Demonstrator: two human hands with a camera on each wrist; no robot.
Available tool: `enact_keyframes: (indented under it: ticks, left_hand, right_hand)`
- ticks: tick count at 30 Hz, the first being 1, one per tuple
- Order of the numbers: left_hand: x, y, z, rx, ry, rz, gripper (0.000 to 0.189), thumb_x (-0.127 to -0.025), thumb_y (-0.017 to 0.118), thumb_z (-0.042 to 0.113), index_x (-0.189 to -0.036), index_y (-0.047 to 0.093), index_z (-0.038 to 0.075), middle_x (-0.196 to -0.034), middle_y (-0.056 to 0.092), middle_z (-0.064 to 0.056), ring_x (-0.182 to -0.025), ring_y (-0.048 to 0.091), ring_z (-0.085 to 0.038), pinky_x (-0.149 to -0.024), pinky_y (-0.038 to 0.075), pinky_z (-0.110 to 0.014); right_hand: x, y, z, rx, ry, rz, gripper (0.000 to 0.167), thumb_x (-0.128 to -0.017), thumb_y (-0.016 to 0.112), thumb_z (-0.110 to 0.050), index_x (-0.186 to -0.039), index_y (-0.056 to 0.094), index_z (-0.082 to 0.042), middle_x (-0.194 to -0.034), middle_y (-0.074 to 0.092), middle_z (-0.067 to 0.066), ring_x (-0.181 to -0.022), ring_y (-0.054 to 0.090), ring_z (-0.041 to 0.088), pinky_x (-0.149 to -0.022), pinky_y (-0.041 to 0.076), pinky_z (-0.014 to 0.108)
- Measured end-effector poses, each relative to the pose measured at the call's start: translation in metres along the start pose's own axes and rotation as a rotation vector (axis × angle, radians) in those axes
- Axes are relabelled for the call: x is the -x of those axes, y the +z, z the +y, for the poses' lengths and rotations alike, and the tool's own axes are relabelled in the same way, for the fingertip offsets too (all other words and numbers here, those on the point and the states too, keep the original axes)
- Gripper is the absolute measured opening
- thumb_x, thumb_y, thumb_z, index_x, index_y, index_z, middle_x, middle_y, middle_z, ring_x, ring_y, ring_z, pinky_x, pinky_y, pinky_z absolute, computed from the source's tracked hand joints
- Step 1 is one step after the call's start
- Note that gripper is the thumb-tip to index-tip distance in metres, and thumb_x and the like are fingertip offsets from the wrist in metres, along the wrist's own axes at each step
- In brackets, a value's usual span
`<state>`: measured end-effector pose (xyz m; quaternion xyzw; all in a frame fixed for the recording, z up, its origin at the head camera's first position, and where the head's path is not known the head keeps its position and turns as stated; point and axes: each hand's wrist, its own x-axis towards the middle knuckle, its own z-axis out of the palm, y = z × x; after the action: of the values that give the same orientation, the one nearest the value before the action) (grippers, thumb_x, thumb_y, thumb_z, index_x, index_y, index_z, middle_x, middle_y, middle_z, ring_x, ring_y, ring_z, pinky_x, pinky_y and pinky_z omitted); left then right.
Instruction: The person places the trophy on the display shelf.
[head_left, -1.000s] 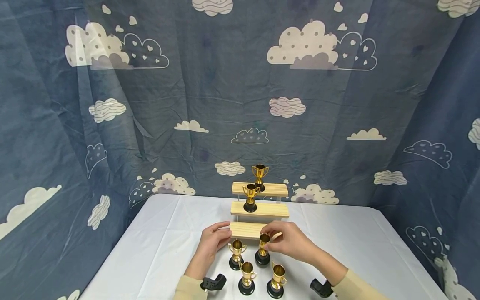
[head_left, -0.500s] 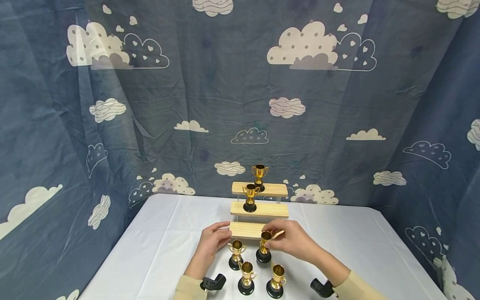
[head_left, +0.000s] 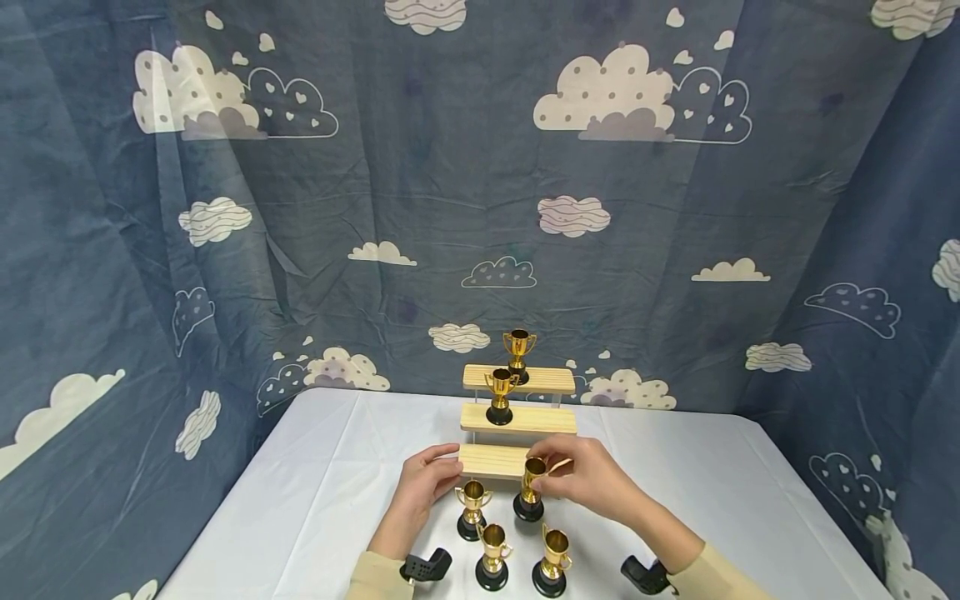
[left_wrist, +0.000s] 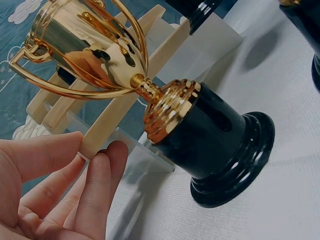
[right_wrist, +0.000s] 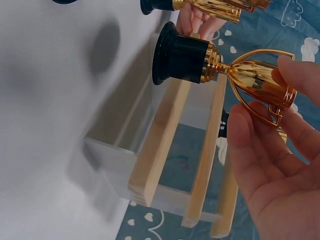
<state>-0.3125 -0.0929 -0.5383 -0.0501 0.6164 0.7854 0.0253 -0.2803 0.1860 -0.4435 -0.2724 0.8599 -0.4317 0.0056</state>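
My right hand (head_left: 585,475) pinches a small gold trophy cup (right_wrist: 250,80) near its rim and handle. The cup's black base hangs above the white tabletop, its shadow lying apart from it in the right wrist view. Just in front of the lowest board (head_left: 491,461) of a three-step wooden display stand, the cup overlaps that board's right part in the head view. At the board's left end, my left hand (head_left: 426,485) pinches the wood between thumb and fingers. Another trophy cup (left_wrist: 95,45) stands close to the left hand, large in the left wrist view.
One trophy (head_left: 518,354) stands on the top board (head_left: 555,380), another (head_left: 500,393) on the middle board (head_left: 540,419). Two more trophies, one left (head_left: 492,554) and one right (head_left: 555,560), stand at the table's near side. A blue cloud-patterned cloth (head_left: 450,167) hangs behind.
My right hand has moved the trophy slightly forward and to the right, toward the lowest board. The left hand keeps its place on the board's end.
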Motion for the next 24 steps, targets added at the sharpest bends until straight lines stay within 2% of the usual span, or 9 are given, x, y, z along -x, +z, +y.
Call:
enact_keyframes:
  ticks: [16, 24]
  left_hand:
    - [-0.0021, -0.0016, -0.0026, 0.022, 0.006, -0.02, 0.049, -0.085, 0.074, 0.0, -0.131, 0.06, -0.008, -0.101, 0.074, -0.01, -0.089, 0.071, -0.015, -0.086, 0.059, -0.034]
    - [0.0031, 0.0002, 0.0053, 0.023, 0.007, -0.027, 0.048, -0.084, 0.073, -0.003, -0.13, 0.059, -0.01, -0.098, 0.074, -0.01, -0.088, 0.071, -0.015, -0.087, 0.058, -0.037]
  right_hand:
    - [-0.0023, -0.0039, 0.0001, -0.011, 0.004, 0.042, 0.032, -0.083, 0.084, -0.02, -0.113, 0.073, -0.015, -0.106, 0.068, -0.004, -0.094, 0.067, 0.02, -0.079, 0.06, 0.033]
    - [-0.0026, -0.0051, -0.0009, -0.042, 0.016, 0.073, 0.032, -0.082, 0.084, -0.02, -0.112, 0.074, -0.02, -0.104, 0.068, -0.006, -0.093, 0.068, 0.02, -0.08, 0.06, 0.033]
